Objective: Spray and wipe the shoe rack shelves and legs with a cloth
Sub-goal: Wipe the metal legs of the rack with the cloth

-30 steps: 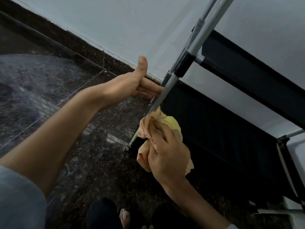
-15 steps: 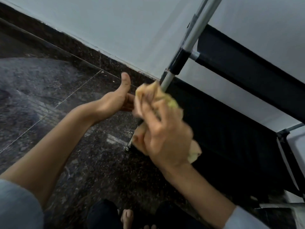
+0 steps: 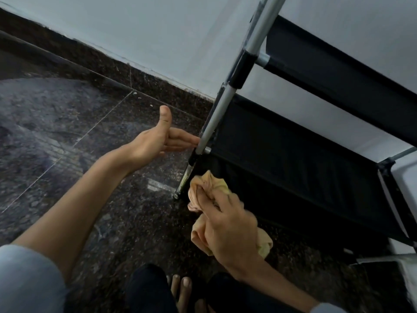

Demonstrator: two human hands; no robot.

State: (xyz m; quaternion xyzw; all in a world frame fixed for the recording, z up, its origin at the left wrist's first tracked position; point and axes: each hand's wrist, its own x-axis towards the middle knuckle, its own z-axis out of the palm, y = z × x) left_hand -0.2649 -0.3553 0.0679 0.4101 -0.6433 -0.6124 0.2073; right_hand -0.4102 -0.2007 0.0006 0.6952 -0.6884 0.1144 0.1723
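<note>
The shoe rack has a silver metal leg [image 3: 216,116] with black joints, running from the top right down to a foot on the floor. Two black fabric shelves [image 3: 293,154] stretch off to the right of it. My right hand [image 3: 228,224] grips a bunched yellow-orange cloth [image 3: 209,184] just right of the leg's lowest part, near the foot. My left hand [image 3: 158,138] is held out with straight fingers and thumb up, fingertips touching the leg at the lower black joint.
Dark speckled stone floor [image 3: 79,143] lies left and below, with a dark skirting along the pale wall [image 3: 158,37]. My bare toes [image 3: 180,288] and dark trouser legs are at the bottom. A second rack leg [image 3: 388,163] stands at the right.
My right hand slid the cloth up the leg, then down to near the foot. My left hand dropped lower along the leg with its fingers still on it.
</note>
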